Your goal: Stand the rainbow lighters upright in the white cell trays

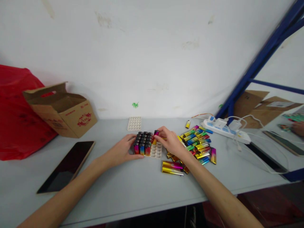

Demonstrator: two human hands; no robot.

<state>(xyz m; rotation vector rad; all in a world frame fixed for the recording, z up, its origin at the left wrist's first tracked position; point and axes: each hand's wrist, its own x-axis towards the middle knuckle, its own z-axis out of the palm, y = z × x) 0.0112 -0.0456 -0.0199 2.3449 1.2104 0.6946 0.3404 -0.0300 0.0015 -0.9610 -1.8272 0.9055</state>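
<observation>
Shiny multicoloured lighters with black tops stand upright in rows in the left part of a white holed tray. Empty holes show on the tray's right side. My left hand grips the left end of the tray, its thumb along the front edge and its fingers behind the lighters. Between the thumb and fingers of my right hand is an upright lighter, over the tray beside the filled rows. Whether its base is in a hole is hidden. A pile of loose lighters lies right of my right hand.
A second holed tray lies near the wall. A tablet, a cardboard box and a red bag are at left. A power strip with cables stands right. Beyond the blue frame, another person's hand shows.
</observation>
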